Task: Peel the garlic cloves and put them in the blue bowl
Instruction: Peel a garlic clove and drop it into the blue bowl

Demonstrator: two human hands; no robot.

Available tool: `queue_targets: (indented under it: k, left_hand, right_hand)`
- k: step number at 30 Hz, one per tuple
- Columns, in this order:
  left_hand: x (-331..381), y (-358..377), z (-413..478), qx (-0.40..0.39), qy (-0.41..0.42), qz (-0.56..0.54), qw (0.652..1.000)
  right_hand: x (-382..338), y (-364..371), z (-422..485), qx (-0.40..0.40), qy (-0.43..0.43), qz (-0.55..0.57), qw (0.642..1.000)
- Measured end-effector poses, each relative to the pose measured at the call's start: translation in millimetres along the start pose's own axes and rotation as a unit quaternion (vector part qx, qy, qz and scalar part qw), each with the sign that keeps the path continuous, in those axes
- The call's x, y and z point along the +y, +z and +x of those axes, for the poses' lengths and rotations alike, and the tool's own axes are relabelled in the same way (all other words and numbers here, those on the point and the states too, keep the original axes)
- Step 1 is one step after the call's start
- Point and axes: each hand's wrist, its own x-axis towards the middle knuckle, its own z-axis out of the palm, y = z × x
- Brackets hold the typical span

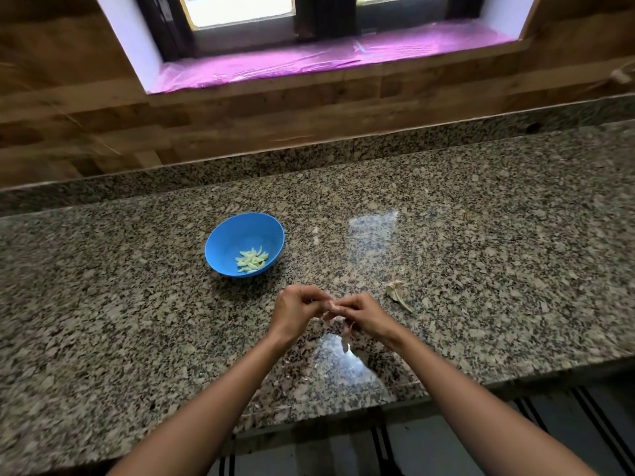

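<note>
Blue bowl (pixel 244 243) sits just beyond both hands (pixel 330 312), which pinch one garlic clove (pixel 330 306) between them.

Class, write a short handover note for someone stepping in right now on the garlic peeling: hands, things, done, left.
Left hand and right hand together pinch one garlic clove above the granite counter.
Blue bowl stands to the left, holding a small pile of peeled cloves.
Dry garlic skin lies right of the hands.
Left: finish peeling this clove and drop it in the bowl.
</note>
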Motion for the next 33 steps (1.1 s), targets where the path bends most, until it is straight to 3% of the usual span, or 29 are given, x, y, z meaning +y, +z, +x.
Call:
queue_targets:
  k: [2,4,6,8,10,11,13,14,15,16,17,18,20,21,22,23,25,26,27,28,29,31,33]
  left_hand:
    - [-4.5,-2.3,-1.2,-0.026,0.061,0.121,0.99]
    - [-8.4,-4.7,-2.6,-0.089,0.171,0.306,0.932]
    - [-11.5,-7.7,-2.5,-0.129,0.225,0.361,0.896]
    - [-11.1,-8.3,-0.2,-0.134,0.139,0.248,0.949]
    - [-9.0,-7.8,2.5,-0.162,-0.008,0.05,0.985]
    - [-7.0,-7.7,4.0,-0.179,-0.082,-0.053,0.979]
    - [-5.0,-8.9,6.2,-0.195,-0.223,-0.254,0.921]
    - [-5.3,-8.5,7.3,-0.193,-0.254,-0.291,0.902]
    - [-6.4,-7.5,7.5,-0.188,-0.237,-0.277,0.912]
    - [-8.7,-5.8,7.6,-0.169,-0.17,-0.197,0.951]
    - [-14.9,-4.1,9.2,-0.139,-0.061,-0.075,0.986]
    - [-21.5,-3.4,10.3,-0.095,0.068,0.059,0.991]
    - [-36.9,-5.1,12.7,-0.032,0.292,0.228,0.928]
    - [-46.3,-6.2,14.7,-0.029,0.355,0.265,0.896]
    - [-51.8,-5.3,14.1,-0.035,0.364,0.276,0.889]
    - [-49.3,-3.2,11.7,-0.042,0.316,0.249,0.914]
    - [-27.6,2.7,3.4,-0.096,0.046,0.026,0.994]
    - [-18.6,5.6,1.9,-0.144,-0.117,-0.129,0.974]
    - [-13.3,4.8,2.4,-0.172,-0.236,-0.257,0.921]
    - [-11.7,3.5,3.3,-0.184,-0.281,-0.298,0.894]
    - [-11.3,3.1,4.4,-0.187,-0.282,-0.292,0.895]
    - [-12.5,2.7,5.2,-0.138,-0.189,-0.177,0.956]
    - [-17.9,2.9,6.6,-0.066,-0.118,-0.107,0.985]
  right_hand:
    - [0.6,-1.9,1.1,0.003,0.005,-0.023,1.0]
    - [1.8,-3.5,3.3,0.033,-0.016,-0.103,0.994]
    - [3.8,-2.5,4.7,0.053,-0.079,-0.209,0.973]
    - [7.3,-1.5,5.8,0.073,-0.157,-0.28,0.944]
    - [11.4,-3.9,9.6,0.092,-0.215,-0.323,0.917]
    - [11.5,-6.7,11.6,0.095,-0.237,-0.341,0.905]
    - [9.9,-11.4,18.4,0.079,-0.275,-0.378,0.88]
    - [9.1,-11.9,21.3,0.068,-0.283,-0.392,0.873]
    - [7.3,-11.8,23.6,0.066,-0.273,-0.394,0.875]
    - [4.6,-11.3,24.3,0.067,-0.231,-0.362,0.901]
    - [0.6,-10.8,24.0,0.055,-0.161,-0.281,0.945]
    - [-2.7,-11.3,21.9,0.015,-0.083,-0.167,0.982]
    - [-4.3,-13.3,16.0,-0.077,0.022,0.006,0.997]
    - [-2.8,-12.8,14.0,-0.102,0.044,0.039,0.993]
    - [-0.8,-10.1,12.7,-0.104,0.048,0.045,0.992]
    - [1.2,-6.0,12.0,-0.08,0.034,0.021,0.996]
    - [5.4,-2.1,12.8,0.033,-0.036,-0.141,0.989]
    - [8.5,-2.2,13.5,0.079,-0.082,-0.238,0.964]
    - [10.3,-2.2,13.8,0.098,-0.122,-0.298,0.942]
    - [12.0,-2.6,13.7,0.096,-0.142,-0.313,0.934]
    - [13.8,-3.2,13.2,0.09,-0.139,-0.304,0.938]
    - [16.5,-3.0,11.9,0.095,-0.094,-0.25,0.959]
    - [18.6,-1.6,10.0,0.101,-0.061,-0.169,0.978]
